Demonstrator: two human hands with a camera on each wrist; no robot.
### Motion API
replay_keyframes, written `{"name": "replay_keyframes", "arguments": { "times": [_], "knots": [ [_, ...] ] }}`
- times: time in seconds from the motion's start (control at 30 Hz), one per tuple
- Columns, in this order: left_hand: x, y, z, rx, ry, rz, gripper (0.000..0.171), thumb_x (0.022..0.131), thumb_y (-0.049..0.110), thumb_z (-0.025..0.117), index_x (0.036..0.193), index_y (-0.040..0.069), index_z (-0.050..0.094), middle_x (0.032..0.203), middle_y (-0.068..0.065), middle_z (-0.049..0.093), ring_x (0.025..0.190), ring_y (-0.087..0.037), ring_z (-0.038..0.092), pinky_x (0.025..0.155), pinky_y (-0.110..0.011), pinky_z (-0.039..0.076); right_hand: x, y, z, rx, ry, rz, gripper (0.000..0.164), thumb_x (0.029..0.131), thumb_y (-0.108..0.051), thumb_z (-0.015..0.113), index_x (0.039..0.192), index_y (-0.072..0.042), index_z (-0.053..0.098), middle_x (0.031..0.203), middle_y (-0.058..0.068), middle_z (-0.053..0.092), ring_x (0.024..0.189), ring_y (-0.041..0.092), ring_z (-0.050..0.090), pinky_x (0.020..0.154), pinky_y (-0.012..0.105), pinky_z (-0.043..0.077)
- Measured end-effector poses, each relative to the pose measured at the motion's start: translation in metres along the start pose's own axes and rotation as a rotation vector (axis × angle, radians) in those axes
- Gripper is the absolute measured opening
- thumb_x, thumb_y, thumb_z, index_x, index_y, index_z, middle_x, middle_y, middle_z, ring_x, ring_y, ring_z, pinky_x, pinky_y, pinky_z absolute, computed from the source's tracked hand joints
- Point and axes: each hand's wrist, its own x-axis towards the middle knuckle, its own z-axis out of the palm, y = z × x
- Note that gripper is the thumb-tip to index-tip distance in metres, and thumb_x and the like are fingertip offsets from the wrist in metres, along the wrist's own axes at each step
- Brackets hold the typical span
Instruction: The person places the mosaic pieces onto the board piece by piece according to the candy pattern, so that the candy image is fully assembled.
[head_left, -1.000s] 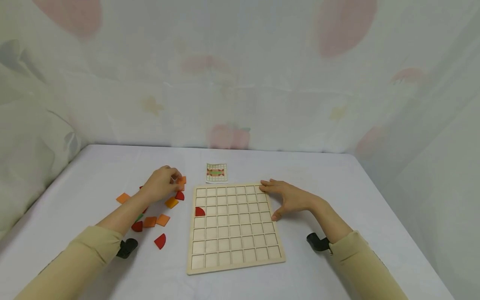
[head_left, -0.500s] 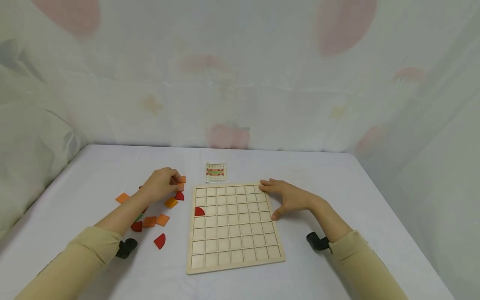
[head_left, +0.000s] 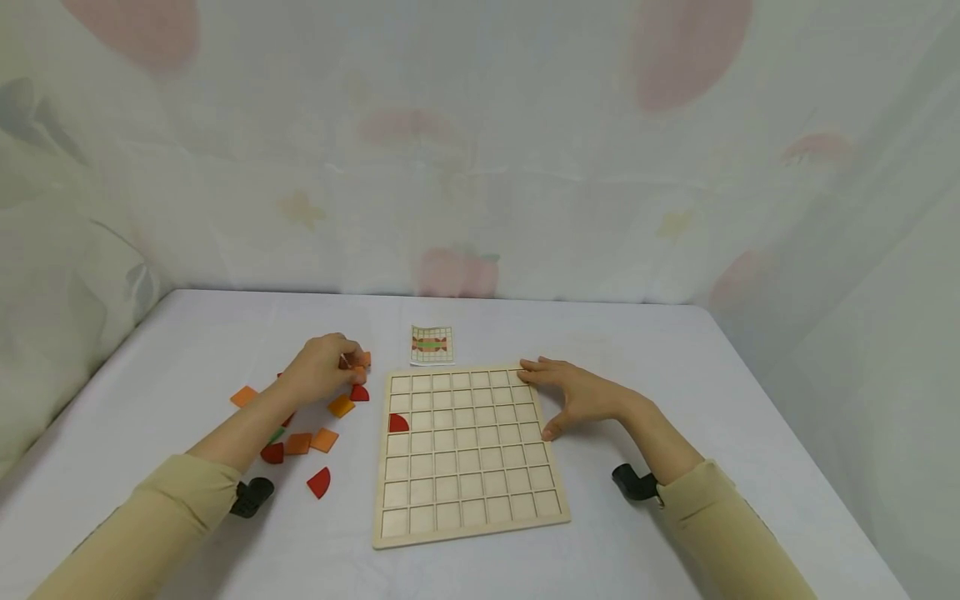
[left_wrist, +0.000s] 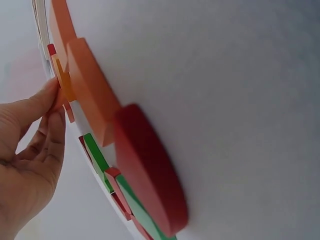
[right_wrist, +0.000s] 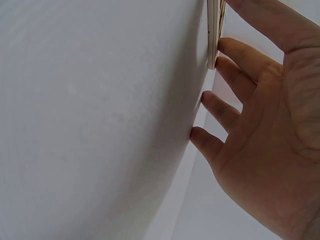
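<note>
At the far side of the loose pieces, my left hand point(head_left: 318, 368) pinches an orange tile point(left_wrist: 58, 101) between thumb and fingers; much of the tile is hidden by them. A second orange tile point(head_left: 366, 359) lies just beyond the fingertips, and a red quarter-circle piece point(head_left: 360, 392) sits below them. My right hand point(head_left: 581, 393) rests with spread fingers at the right edge of the wooden grid board point(head_left: 471, 530), the fingertips touching its far right corner. One red quarter-circle point(head_left: 399, 423) lies in a left-column cell of the board.
Left of the board are scattered several orange tiles point(head_left: 325, 440), a yellow-orange tile point(head_left: 342, 407), green pieces point(left_wrist: 96, 155) and red quarter-circles point(head_left: 318, 482). Behind the board lies a small printed pattern card point(head_left: 432, 345). All of it stands on a white-covered table point(head_left: 637, 342).
The left hand stays almost in place, its fingertips shifting only slightly at the orange tile. The right hand and the board keep their positions.
</note>
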Motion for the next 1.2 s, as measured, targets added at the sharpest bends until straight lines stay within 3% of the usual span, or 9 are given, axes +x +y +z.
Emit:
{"name": "replay_keyframes", "arguments": {
  "times": [0.23,0.5,0.77,0.97,1.2],
  "knots": [
    [-0.001,-0.003,-0.007,-0.019,-0.006,0.006,0.011,0.09,0.017,0.071,0.098,0.009,0.072,0.089,-0.003,0.073,0.084,-0.018,0.063,0.076,-0.032,0.051,0.001,0.002,0.001,-0.006,0.005,-0.011,0.1,0.068,-0.04,0.087,0.152,-0.014,0.039,0.165,0.007,0.027,0.154,0.04,0.016,0.121,0.064,0.016],
    [-0.001,-0.003,-0.011,-0.081,-0.086,0.034,0.015,0.091,0.016,0.07,0.104,0.01,0.074,0.098,-0.001,0.075,0.09,-0.015,0.066,0.079,-0.028,0.053,0.001,0.0,0.0,-0.004,0.004,-0.014,0.1,0.068,-0.041,0.087,0.152,-0.013,0.039,0.165,0.008,0.026,0.154,0.041,0.015,0.121,0.064,0.016],
    [-0.007,0.017,-0.014,-0.189,-0.216,0.063,0.014,0.088,0.017,0.072,0.1,0.012,0.076,0.084,0.001,0.074,0.075,-0.016,0.063,0.067,-0.023,0.05,0.001,-0.002,0.0,-0.005,0.005,-0.014,0.099,0.068,-0.038,0.088,0.151,-0.012,0.039,0.164,0.009,0.026,0.153,0.042,0.016,0.121,0.063,0.016],
    [-0.014,0.032,-0.007,-0.214,-0.294,0.076,0.009,0.084,0.016,0.076,0.093,0.018,0.076,0.088,0.005,0.074,0.081,-0.013,0.061,0.069,-0.022,0.049,0.002,-0.001,0.0,-0.009,0.005,-0.02,0.1,0.068,-0.039,0.087,0.151,-0.012,0.039,0.164,0.009,0.026,0.153,0.043,0.016,0.121,0.064,0.016],
    [-0.019,0.046,0.002,-0.251,-0.366,0.126,0.008,0.082,0.014,0.078,0.09,0.016,0.077,0.081,0.004,0.072,0.076,-0.013,0.062,0.068,-0.022,0.051,0.002,0.002,0.0,-0.008,-0.003,-0.004,0.101,0.068,-0.04,0.088,0.152,-0.014,0.038,0.165,0.006,0.026,0.154,0.04,0.015,0.121,0.064,0.016]
  ]
}}
